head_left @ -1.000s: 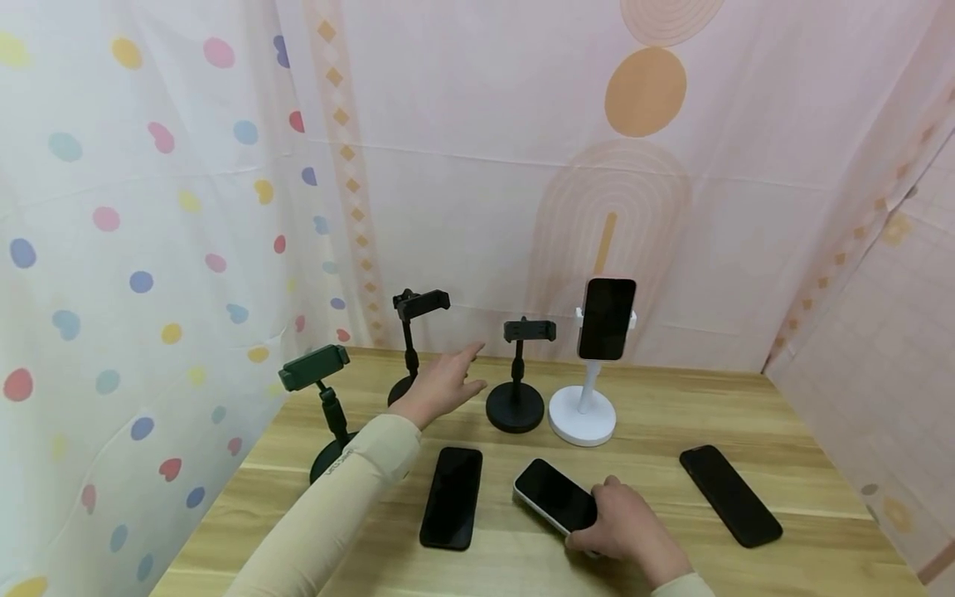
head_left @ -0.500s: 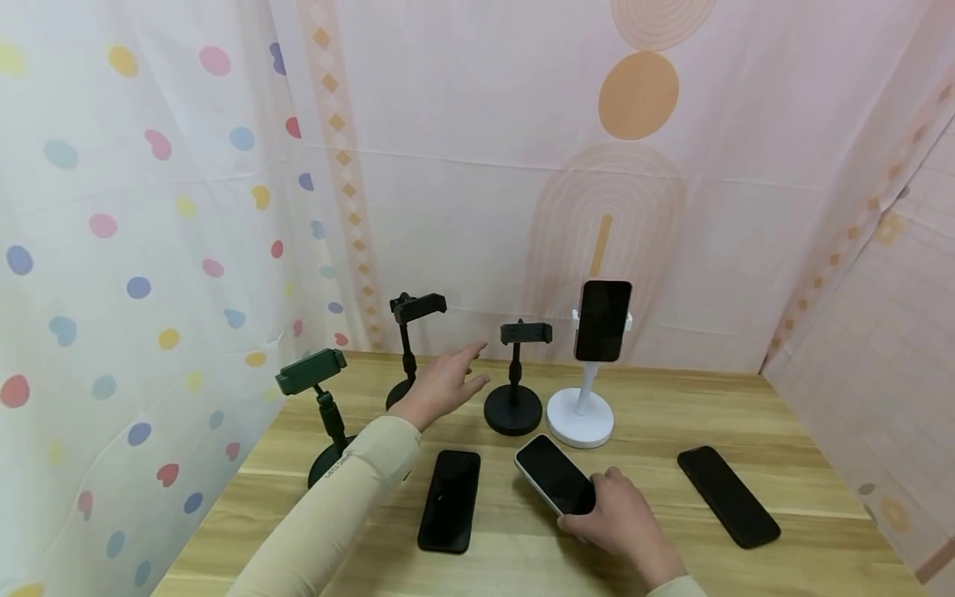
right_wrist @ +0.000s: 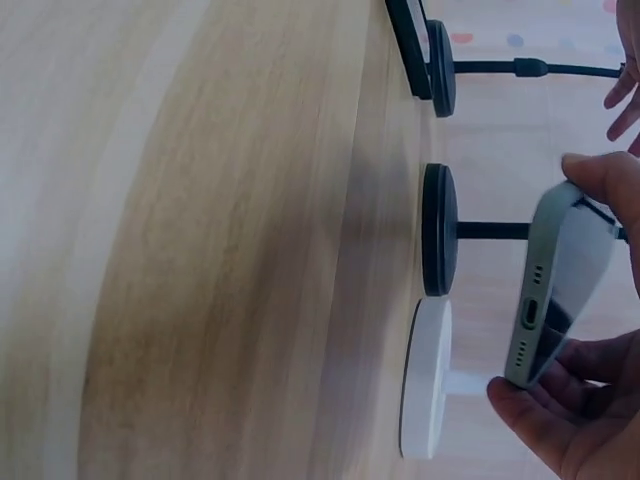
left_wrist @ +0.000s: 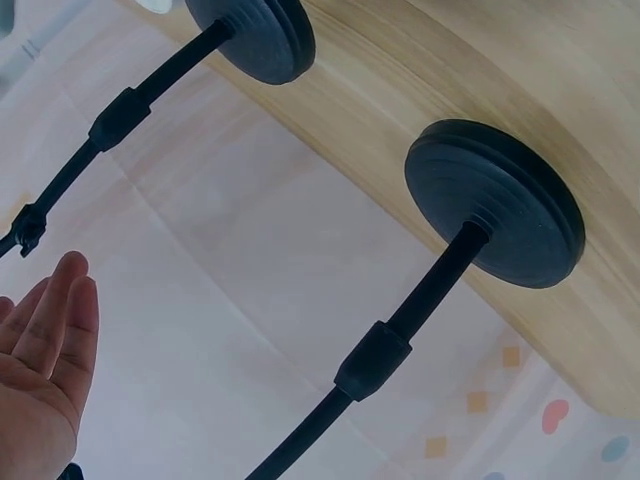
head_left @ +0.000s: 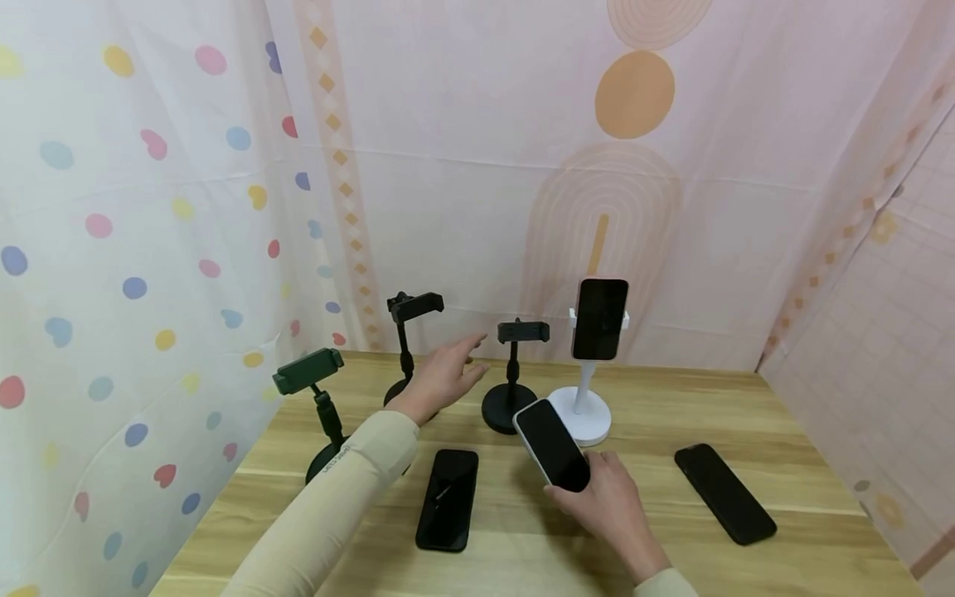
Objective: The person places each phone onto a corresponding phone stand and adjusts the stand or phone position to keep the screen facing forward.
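My right hand (head_left: pixel 603 502) grips the lower end of a smartphone (head_left: pixel 550 444) with pale edges and a dark screen, tilted and held above the table. In the right wrist view the phone's bottom edge (right_wrist: pixel 530 310) with its charging port sits between thumb and fingers. My left hand (head_left: pixel 440 377) holds nothing, its fingers extended in the air between two black phone stands. One black stand (head_left: pixel 522 333) with a bare clamp is to its right; the other black stand (head_left: pixel 415 307) rises behind it, its base partly hidden. In the left wrist view the fingers (left_wrist: pixel 60 330) are loosely straight.
A white stand (head_left: pixel 585 414) holds an upright phone (head_left: pixel 600 319). At the left is a green stand (head_left: pixel 307 371) with a bare clamp. A black phone (head_left: pixel 448 500) lies flat at the front middle, another dark phone (head_left: pixel 725 493) flat at the right, on the wooden table (head_left: pixel 806 564).
The right hand has lifted the pale-edged smartphone off the table and moved it forward and up, tilting it more upright. The left hand has barely moved.
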### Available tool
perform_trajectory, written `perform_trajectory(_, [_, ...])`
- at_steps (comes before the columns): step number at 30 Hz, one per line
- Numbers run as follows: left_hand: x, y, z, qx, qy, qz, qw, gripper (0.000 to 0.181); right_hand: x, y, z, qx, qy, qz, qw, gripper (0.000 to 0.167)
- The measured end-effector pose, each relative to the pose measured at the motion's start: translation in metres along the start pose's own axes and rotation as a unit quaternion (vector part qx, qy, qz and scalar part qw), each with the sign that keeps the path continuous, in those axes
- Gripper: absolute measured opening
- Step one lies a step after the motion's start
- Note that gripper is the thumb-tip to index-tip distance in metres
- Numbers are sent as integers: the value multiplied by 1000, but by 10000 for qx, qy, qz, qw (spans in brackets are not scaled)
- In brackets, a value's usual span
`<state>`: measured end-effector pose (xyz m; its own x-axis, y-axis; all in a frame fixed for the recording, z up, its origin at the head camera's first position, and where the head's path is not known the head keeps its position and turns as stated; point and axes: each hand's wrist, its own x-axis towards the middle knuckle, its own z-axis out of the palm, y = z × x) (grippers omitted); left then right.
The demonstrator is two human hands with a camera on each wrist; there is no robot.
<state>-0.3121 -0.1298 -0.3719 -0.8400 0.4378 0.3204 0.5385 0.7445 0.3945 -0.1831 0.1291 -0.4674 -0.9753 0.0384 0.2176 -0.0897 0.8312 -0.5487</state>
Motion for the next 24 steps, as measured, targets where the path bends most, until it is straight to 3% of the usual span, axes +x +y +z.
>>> perform_trajectory(12, [4,5,-4,-17,162,122,9998,55,5,-13,-4,441,639,129,9969,82])
perform_trajectory(24, [3,11,-7,-72,322,267,9991,56,12,-25,-7,805,1141,81,9902,72])
